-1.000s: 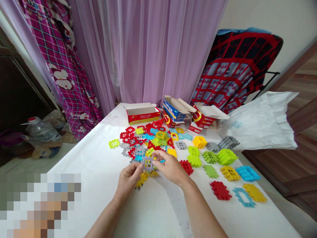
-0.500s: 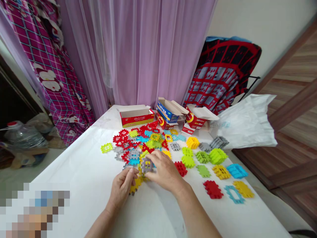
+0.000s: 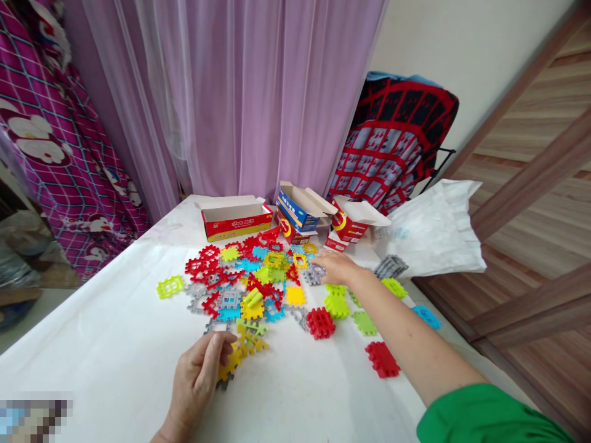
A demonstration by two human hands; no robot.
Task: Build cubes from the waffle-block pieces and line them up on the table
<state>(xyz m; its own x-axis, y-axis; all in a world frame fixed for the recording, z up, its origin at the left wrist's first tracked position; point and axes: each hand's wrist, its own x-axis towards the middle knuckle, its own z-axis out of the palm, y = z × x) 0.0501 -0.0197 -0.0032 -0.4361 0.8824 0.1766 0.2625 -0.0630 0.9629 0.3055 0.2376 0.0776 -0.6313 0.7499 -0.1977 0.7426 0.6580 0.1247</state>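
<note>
While the left hand (image 3: 196, 375) is left low beside the yellow toothed plate (image 3: 232, 363), the right hand (image 3: 337, 269) has been carried away from it, out to the grey window tile (image 3: 314, 275). Half a second ago a purplish-grey window tile was held by the right hand, just beyond the left fingertips; now none is seen there. It seems to have been brought to the grey one beneath the right fingertips, though the two cannot be told apart. By that reading, one more piece has been parted from the mixed pile (image 3: 272, 275), which is spread beyond the left fingers and to the left of the right ones. The right fingers are pointed downward; whether anything is gripped cannot be told. The left fingers are curled, with a narrow gap to the thumb; whether the yellow plate is pinched cannot be told.
</note>
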